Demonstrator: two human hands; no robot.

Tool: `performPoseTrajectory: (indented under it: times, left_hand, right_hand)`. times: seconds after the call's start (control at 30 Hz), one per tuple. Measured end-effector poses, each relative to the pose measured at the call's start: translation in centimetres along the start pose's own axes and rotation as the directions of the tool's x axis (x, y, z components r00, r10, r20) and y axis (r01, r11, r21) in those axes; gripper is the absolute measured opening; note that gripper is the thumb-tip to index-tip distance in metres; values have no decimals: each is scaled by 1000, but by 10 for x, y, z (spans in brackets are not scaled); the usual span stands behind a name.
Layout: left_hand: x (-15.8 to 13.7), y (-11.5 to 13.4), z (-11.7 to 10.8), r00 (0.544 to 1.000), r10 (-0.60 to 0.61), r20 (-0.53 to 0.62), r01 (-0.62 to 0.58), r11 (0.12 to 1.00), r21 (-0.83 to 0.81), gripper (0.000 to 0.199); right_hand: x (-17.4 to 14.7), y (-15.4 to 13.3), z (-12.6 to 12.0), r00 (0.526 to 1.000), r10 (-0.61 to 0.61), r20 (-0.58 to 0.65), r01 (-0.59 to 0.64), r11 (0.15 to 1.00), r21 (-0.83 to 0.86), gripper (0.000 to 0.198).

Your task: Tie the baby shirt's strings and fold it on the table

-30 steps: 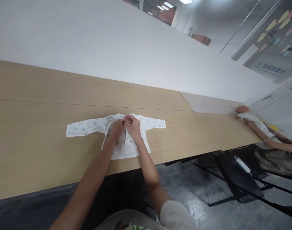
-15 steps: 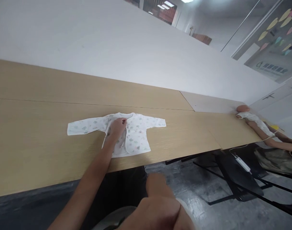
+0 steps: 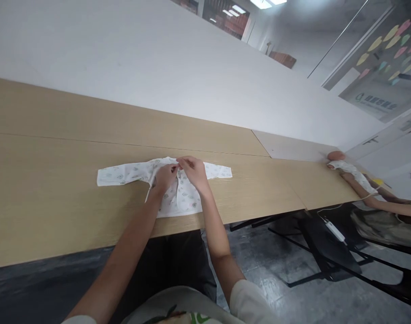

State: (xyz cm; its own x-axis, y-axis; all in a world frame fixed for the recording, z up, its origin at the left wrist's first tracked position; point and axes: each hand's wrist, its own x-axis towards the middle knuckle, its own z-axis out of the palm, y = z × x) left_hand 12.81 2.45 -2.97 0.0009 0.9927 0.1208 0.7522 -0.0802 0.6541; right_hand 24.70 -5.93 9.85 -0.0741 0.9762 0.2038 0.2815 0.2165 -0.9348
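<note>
A small white baby shirt [image 3: 188, 198] with a scattered print lies front up on the wooden table [image 3: 57, 207], its sleeves spread out to both sides. My left hand [image 3: 165, 177] is closed in a pinch on the shirt's front edge just below the neckline. Right beside it, my right hand [image 3: 194, 171] has its thumb and fingers together at the same spot by the collar. The small bit of cloth between the fingertips is mostly hidden. My right hand and forearm cover part of the shirt's right side.
A white wall [image 3: 124, 67] runs along the table's back edge. Far right, another person's arm [image 3: 390, 206] reaches toward a doll [image 3: 352, 171] in white clothing. Black folding chairs [image 3: 327, 247] stand below the table, with a white power strip [image 3: 335, 230] on one.
My right hand has come up from near my lap to the shirt's neckline, meeting my left hand. My left hand stays pinched at the same place. The view has shifted slightly.
</note>
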Motion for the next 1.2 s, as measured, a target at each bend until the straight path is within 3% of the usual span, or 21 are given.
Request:
performPoseTrajectory:
  times: [0.03,0.13,0.27,0.6,0.8,1.2]
  left_hand:
    - [1,-1,1,1000,-3,-10,3,1000,19,36]
    - [3,-3,1,1000,3,-19,-2,999,53,35]
    - [5,-5,1,1000,19,-4,-18,998,58,35]
    - [8,-9,5,999,39,-21,-38,998,48,36]
    - [7,-8,6,999,21,-32,-20,1000,13,32]
    - [11,-13,10,991,37,-127,-49,995,-92,31]
  right_hand:
    - [23,25,5,995,71,-66,-79,989,-125,17]
    - [68,90,22,974,206,-91,-226,900,-373,18]
    - [77,129,38,972,201,-125,-236,862,-449,15]
    - [70,137,43,985,123,-124,-172,794,-584,19]
    - [67,138,42,993,88,-77,-116,824,-555,22]
    - [71,143,39,989,97,-112,-138,882,-451,15]
